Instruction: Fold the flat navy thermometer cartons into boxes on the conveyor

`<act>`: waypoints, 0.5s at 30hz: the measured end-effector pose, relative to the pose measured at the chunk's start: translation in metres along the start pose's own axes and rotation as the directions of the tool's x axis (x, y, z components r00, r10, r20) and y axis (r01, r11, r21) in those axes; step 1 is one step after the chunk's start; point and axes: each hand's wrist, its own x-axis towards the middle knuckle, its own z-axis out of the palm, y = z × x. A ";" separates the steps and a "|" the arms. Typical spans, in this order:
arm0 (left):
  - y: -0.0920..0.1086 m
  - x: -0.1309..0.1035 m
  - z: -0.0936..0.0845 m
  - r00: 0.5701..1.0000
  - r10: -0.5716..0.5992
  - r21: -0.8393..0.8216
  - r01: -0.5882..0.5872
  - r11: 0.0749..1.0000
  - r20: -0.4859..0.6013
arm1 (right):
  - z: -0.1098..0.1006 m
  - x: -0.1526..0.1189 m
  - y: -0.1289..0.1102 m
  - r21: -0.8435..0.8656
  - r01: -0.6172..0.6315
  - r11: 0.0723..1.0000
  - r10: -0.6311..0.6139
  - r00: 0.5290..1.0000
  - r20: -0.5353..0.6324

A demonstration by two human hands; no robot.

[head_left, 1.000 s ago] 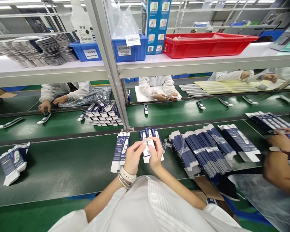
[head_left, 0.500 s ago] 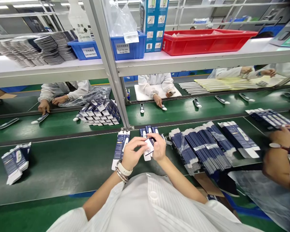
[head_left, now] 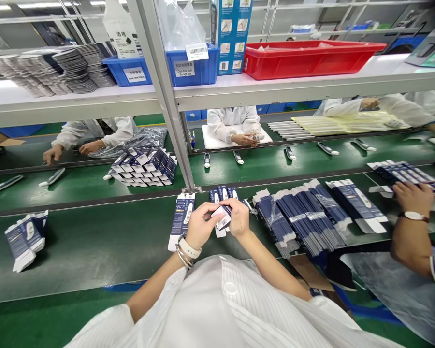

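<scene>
Between my hands is a small box (head_left: 223, 218), its white end with a printed code facing me. My left hand (head_left: 200, 226) pinches its left side, and my right hand (head_left: 239, 217) grips its right side. Just behind my hands, several flat blue-and-white cartons (head_left: 223, 193) lie on the green surface. Another flat carton (head_left: 181, 217) is left of my left hand. To the right of my right hand lie bundles of folded blue cartons (head_left: 304, 217) wrapped in clear film.
A metal post (head_left: 166, 92) rises behind my hands to a shelf (head_left: 217, 92) with bins. Stacked boxes (head_left: 145, 166) and white-tipped devices (head_left: 290, 152) ride the green belt (head_left: 261, 162). A co-worker's hand (head_left: 415, 198) handles cartons at right; others work opposite.
The devices and stacked boxes have shifted left along the belt. The co-worker's hand at right has moved left with a carton. My hands have barely moved, and the box has tilted slightly.
</scene>
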 end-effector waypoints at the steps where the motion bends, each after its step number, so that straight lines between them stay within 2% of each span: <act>1: 0.001 0.000 -0.001 1.000 -0.001 -0.012 0.001 1.000 0.004 | 0.000 0.000 -0.001 0.013 -0.020 1.000 0.020 1.000 -0.004; 5: 0.004 0.001 -0.005 1.000 -0.011 -0.032 0.011 0.999 -0.005 | 0.003 0.000 -0.002 0.085 -0.091 0.992 0.092 0.996 -0.005; 10: 0.003 -0.003 -0.005 0.994 -0.032 0.001 0.033 0.999 -0.102 | 0.009 -0.004 -0.002 0.162 -0.176 0.971 0.181 0.983 -0.013; 15: 0.004 -0.005 -0.003 0.990 -0.009 0.036 0.014 0.999 -0.141 | 0.015 -0.010 -0.003 0.148 -0.178 0.973 0.187 0.981 -0.048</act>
